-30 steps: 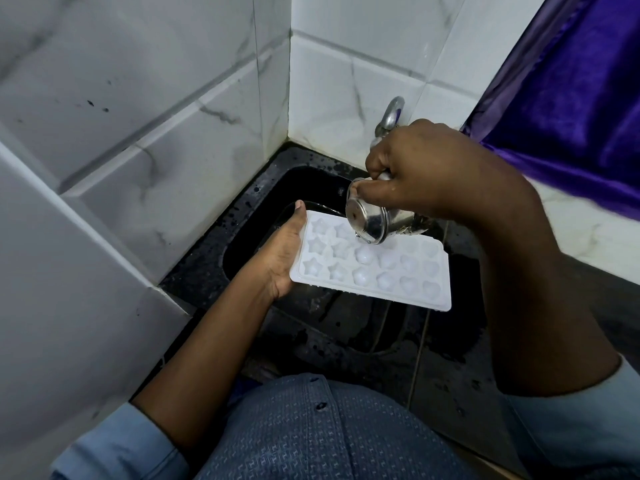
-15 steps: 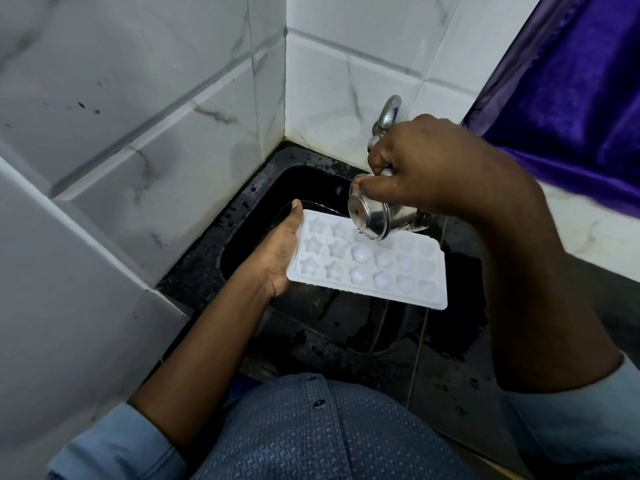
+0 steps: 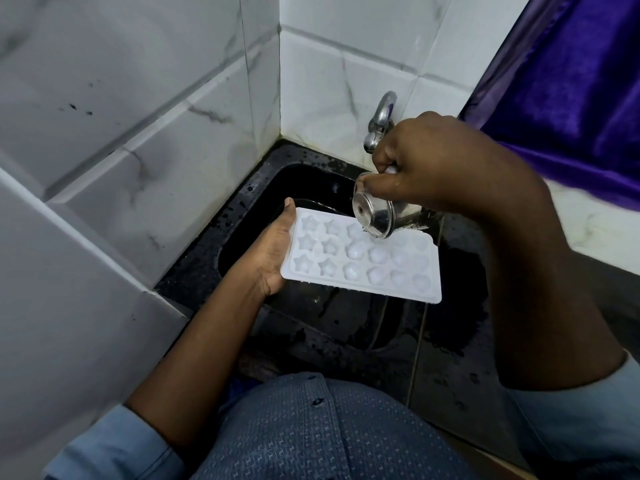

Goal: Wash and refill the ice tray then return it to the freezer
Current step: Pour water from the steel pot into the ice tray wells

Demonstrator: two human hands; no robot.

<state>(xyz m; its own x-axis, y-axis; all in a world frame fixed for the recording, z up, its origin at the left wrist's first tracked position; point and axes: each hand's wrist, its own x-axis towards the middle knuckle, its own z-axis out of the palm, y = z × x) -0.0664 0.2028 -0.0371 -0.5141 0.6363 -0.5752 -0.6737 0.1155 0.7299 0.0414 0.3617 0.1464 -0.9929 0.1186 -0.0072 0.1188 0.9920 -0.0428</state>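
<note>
Head view: barely any movement versus a second ago; tray and cup keep the same pose. Left hand (image 3: 273, 251) has its grip on the ice tray (image 3: 360, 261) at the left short edge, thumb along the rim, fingers hidden underneath. The tray sits roughly level over the sink (image 3: 311, 181), just below the tap (image 3: 381, 123). Right hand (image 3: 433, 168) is curled round a steel cup (image 3: 375, 213), tipped on its side over the tray's far edge.

Judgement: wash likely done, refill in progress. Per-cell fill level is unreadable. Still to do: finish filling and carry the tray to the freezer, which isn't in view.
</note>
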